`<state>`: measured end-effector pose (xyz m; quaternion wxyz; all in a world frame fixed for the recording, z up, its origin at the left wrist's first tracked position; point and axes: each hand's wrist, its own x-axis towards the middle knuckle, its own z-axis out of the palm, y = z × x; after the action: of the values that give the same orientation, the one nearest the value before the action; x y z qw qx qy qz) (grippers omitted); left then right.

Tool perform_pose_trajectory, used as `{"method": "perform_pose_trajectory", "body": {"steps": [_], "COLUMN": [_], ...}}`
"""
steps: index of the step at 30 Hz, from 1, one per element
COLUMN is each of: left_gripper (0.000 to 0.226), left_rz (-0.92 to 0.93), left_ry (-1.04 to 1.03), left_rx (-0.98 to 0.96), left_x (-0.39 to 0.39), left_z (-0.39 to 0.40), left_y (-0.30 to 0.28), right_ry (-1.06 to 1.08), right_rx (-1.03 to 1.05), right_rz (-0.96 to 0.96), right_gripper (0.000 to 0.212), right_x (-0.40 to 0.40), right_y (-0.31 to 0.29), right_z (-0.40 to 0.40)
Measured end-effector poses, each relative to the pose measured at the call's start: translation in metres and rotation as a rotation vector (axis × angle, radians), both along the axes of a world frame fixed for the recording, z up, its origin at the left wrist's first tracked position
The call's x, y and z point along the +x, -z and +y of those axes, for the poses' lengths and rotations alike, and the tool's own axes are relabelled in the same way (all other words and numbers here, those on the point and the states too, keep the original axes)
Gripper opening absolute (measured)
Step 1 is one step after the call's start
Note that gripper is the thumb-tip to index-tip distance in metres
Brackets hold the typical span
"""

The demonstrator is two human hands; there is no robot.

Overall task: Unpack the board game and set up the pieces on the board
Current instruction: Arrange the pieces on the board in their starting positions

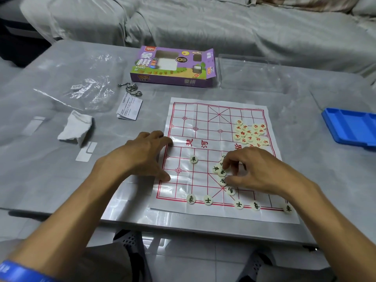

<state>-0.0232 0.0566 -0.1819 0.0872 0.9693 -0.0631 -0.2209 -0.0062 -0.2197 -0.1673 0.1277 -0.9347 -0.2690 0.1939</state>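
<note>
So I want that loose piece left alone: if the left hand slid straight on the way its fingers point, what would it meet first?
Probably nothing soon. The left hand rests on the board sheet's left edge, fingers pointing up and right toward the river characters; the lone black-lettered piece lies nearer, off that line. Depth is unclear.

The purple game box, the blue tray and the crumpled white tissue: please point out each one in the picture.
purple game box (173, 67), head view, on its printed front face.
blue tray (351, 127), head view, on its inner floor.
crumpled white tissue (76, 127), head view, on its middle.
</note>
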Motion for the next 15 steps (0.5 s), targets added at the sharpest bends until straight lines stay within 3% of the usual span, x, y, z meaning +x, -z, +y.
{"method": "perform_pose_trajectory", "body": {"steps": [5,10,15], "left_gripper": [0.099,0.1,0.1], "left_rz": [0.005,0.003,0.003], "left_ry": [-0.002,-0.002,0.0], "left_rx": [0.006,0.012,0.012], "left_x": [0.0,0.0,0.0], "left_z": [0.0,0.0,0.0], "left_y": [0.0,0.001,0.0], "right_ry": [-0.02,-0.046,-0.028], "right_rx": [-0.02,0.0,0.003], "right_rz": [-0.057,-0.047,-0.08], "right_gripper": [0.026,0.015,0.021], "right_x": [-0.008,-0.008,-0.009], "right_y": [0.01,0.013,0.015], "right_z": [0.008,0.013,0.012]}}
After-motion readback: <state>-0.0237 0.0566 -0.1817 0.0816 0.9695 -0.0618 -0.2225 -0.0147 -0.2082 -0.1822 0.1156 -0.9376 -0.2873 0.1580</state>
